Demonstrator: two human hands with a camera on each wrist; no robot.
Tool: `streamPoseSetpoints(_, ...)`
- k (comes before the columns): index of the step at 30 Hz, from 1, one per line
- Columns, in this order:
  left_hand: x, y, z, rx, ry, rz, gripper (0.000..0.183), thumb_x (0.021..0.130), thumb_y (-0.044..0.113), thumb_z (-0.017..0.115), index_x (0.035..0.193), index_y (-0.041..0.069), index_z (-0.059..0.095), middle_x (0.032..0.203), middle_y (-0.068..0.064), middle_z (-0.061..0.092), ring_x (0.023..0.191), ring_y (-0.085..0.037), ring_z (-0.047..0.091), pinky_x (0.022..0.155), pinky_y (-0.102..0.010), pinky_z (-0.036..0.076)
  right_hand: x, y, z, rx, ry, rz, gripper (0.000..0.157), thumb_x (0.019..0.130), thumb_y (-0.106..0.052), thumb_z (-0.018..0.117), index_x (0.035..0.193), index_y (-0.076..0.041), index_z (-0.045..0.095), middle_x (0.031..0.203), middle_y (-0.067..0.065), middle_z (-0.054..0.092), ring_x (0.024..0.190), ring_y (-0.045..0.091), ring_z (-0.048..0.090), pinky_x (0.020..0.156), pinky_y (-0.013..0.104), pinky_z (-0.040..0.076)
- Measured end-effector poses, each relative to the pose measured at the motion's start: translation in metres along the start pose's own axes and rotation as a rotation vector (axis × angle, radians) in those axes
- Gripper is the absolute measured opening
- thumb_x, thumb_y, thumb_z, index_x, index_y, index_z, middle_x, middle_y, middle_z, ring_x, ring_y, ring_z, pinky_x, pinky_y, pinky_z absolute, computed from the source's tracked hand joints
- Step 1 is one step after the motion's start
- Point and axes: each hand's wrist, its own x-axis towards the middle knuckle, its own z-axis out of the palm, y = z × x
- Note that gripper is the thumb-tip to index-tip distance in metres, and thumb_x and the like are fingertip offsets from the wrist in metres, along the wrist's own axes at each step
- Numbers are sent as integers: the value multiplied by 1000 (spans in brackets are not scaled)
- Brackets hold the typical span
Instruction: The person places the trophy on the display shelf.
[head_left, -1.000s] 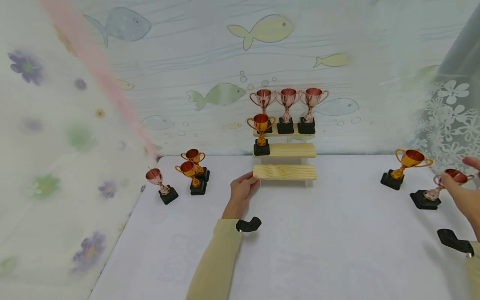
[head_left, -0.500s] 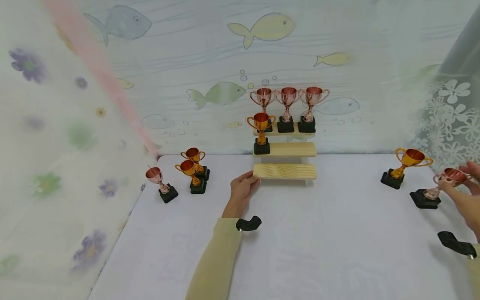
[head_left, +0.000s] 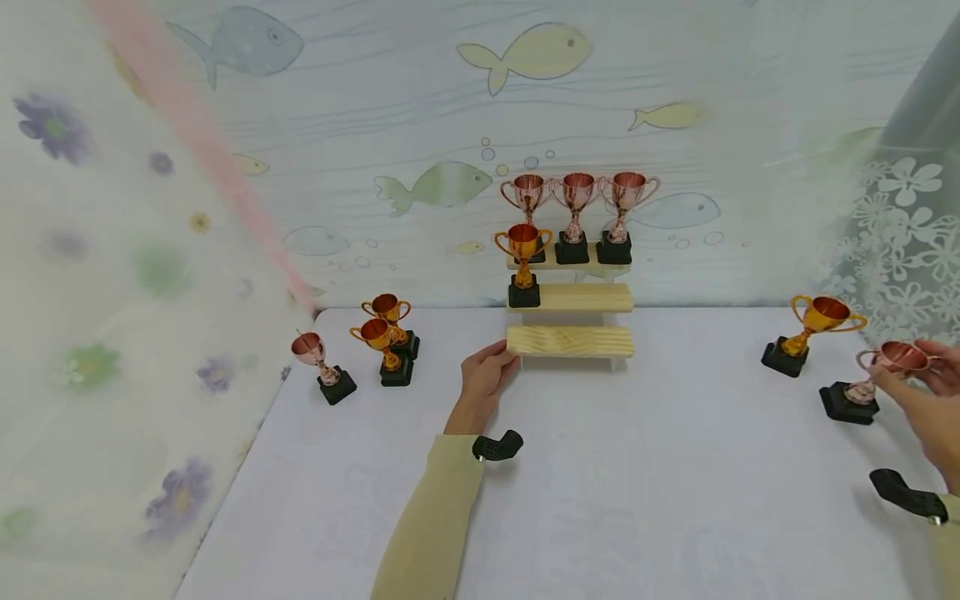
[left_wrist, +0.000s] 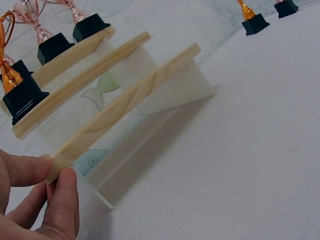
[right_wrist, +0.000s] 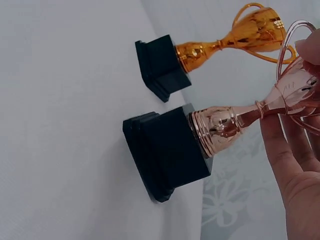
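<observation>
My left hand pinches the left end of the lowest board of a three-step wooden rack, thumb above and fingers below in the left wrist view. Over at the far right, my right hand grips a rose-gold trophy cup round its bowl; its black base is close over the white table. Just beyond it stands a gold trophy. Three rose-gold trophies line the rack's top step, and a gold trophy stands at the left of the middle step.
On the table's left side stand a rose-gold trophy and two gold trophies close together. A fish-print curtain hangs behind the white table, with a flowered curtain on the left.
My right hand has closed round the bowl of the rose-gold trophy, which has shifted and turned slightly. The left hand keeps its hold on the rack.
</observation>
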Motion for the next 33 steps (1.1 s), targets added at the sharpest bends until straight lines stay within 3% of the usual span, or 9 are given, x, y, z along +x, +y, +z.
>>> streamPoseSetpoints(3, 1, 1, 0, -2, -2, 2, 34, 95, -5, 65, 129, -8, 64, 128, -25, 64, 96, -18, 68, 96, -31, 58, -6, -1, 1, 1, 13, 4, 62, 93, 0, 68, 146, -26, 51, 124, -29, 48, 110, -11, 47, 109, 6, 34)
streamPoseSetpoints(10, 0, 1, 0, -1, 3, 6, 34, 95, -5, 65, 129, -8, 64, 127, -24, 64, 96, -18, 68, 95, -30, 59, -17, 2, 0, 60, 0, -155, 59, 89, 9, 69, 140, -18, 59, 109, -28, 53, 99, -9, 51, 97, 0, 41)
streamPoseSetpoints(15, 0, 1, 0, -8, 0, -4, 34, 95, -5, 65, 129, -8, 64, 128, -24, 64, 97, -19, 67, 96, -30, 58, -25, -2, 1, 63, -28, -159, 55, 88, 10, 70, 130, -25, 63, 104, -27, 54, 98, -7, 51, 92, -2, 42)
streamPoseSetpoints(21, 1, 1, 0, -11, -3, -3, 34, 95, -5, 65, 129, -8, 64, 128, -24, 64, 98, -19, 68, 96, -31, 58, -37, -16, 6, 101, -97, -125, 53, 86, 13, 70, 123, -25, 64, 105, -25, 57, 100, -5, 53, 80, -4, 44)
streamPoseSetpoints(27, 2, 1, 0, -15, 1, -6, 34, 95, -5, 65, 129, -8, 64, 128, -24, 63, 99, -20, 68, 96, -31, 58, -49, -26, 19, 125, -145, -238, 57, 79, 20, 73, 124, -14, 67, 106, -17, 61, 95, -2, 57, 78, 0, 48)
streamPoseSetpoints(33, 2, 0, 0, -4, -2, -9, 35, 95, -5, 65, 130, -7, 64, 129, -24, 63, 99, -19, 67, 96, -30, 58, -58, -30, 34, 164, -279, -350, 50, 79, 19, 75, 120, -9, 66, 105, -19, 65, 94, -4, 60, 77, 3, 51)
